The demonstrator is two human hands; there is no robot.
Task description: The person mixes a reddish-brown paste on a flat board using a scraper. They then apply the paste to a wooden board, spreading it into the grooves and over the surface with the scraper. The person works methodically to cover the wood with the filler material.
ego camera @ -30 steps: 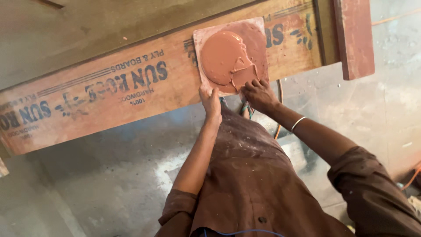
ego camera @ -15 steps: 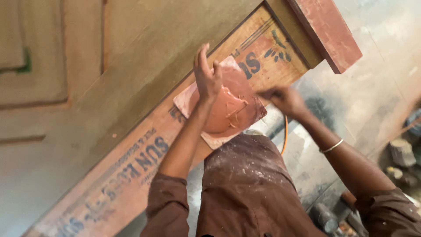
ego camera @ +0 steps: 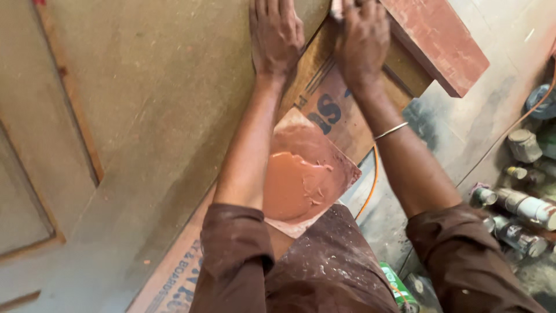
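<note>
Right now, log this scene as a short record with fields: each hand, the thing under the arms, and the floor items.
left hand: flat, palm down on the brown wooden panel, fingers spread
right hand: pressed at the panel's edge beside the red-brown board; whether it holds anything cannot be told
putty tile: square slab bearing reddish-brown paste, lying on the printed plywood strip
wrist: thin metal bangle on the right arm
floor, right: dusty cans and bottles, orange cable
</note>
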